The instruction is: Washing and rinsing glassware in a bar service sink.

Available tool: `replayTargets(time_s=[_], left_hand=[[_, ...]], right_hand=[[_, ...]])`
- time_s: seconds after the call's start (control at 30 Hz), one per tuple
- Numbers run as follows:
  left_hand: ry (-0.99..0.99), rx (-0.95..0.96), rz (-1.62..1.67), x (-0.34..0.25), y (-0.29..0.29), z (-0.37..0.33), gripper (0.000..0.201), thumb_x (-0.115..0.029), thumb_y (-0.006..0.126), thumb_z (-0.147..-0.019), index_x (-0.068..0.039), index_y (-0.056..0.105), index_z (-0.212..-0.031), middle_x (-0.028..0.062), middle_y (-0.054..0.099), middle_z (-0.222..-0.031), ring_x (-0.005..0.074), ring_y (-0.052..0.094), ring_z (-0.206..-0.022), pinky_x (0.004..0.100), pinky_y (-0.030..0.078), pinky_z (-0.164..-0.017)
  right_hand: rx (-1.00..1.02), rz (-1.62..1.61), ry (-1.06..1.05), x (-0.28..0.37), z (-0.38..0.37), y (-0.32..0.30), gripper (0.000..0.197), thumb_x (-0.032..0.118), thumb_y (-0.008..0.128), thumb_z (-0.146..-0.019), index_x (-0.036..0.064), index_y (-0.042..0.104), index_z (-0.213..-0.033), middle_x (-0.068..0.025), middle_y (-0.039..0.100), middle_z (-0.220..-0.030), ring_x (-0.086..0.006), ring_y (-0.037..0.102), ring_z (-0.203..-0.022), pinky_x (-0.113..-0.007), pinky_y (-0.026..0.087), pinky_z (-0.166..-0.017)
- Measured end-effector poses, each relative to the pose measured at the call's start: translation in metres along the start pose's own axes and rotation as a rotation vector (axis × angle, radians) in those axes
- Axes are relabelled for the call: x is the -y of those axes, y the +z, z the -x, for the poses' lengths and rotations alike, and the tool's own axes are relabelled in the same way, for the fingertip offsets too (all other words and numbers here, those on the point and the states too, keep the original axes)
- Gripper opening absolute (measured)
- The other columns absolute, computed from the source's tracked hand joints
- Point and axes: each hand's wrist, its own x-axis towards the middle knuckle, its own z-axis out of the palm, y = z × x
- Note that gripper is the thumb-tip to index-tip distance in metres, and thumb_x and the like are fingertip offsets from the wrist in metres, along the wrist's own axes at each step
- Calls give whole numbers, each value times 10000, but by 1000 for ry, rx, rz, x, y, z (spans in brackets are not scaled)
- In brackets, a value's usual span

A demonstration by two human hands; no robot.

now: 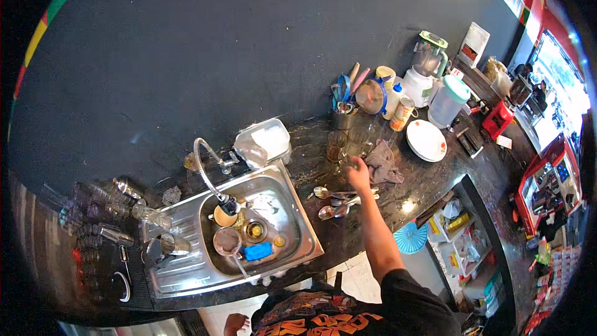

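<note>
Clear glass, with a faint brownish tint, makes up the tumbler [354, 163] that the right hand [359, 174] reaches to on the dark stone counter [348, 230]; the fingers curl at its base, but whether they are clamped on it or only touching cannot be told at this size. It stands between a taller glass [336, 145] with amber dregs and a crumpled grey rag [382, 163], just right of the sink and in front of a metal tin [342, 117] stuffed with scissors, brushes and wooden handles. Near the wrist lie several spoons [336, 202], loose on the stone. The left hand [235, 323] shows only at the lower edge, low by the body, holding nothing that can be seen; its fingers look loosely bent. The steel sink [292, 208] holds a yellow bowl [224, 216] under the hose tap [208, 177], a round metal cup [227, 241], a small glass dish [255, 231] and a blue sponge [257, 251]. A clear plastic box [264, 142] sits tilted at the sink's back corner. On the draining board stands a metal mug [168, 246], with rows of upturned glasses [102, 211] further left. Farther along the counter are stacked white plates [426, 140], a lidded plastic jug [449, 101] and a blender [429, 56].
</note>
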Motion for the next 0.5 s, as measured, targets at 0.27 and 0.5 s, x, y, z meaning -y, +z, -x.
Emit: replayTargets(time_s=[0.27, 0.5], left_hand=[[-108, 45, 69, 37, 1, -27, 301, -256, 438, -821, -41, 554, -998, 83, 605, -909, 214, 590, -772, 370, 483, -636], [-234, 168, -87, 17, 5, 1, 296, -286, 413, -819, -114, 572, -1001, 6, 591, -1006, 178, 563, -891, 388, 443, -734]], right_hand=[[147, 125, 448, 13, -8, 58, 314, 259, 629, -696, 21, 468, -572, -87, 499, -531, -123, 465, -547, -299, 387, -556], [474, -234, 377, 64, 49, 62, 233, 68, 549, -734, 83, 470, -515, 52, 454, -519, -35, 378, -492, -216, 297, -455]])
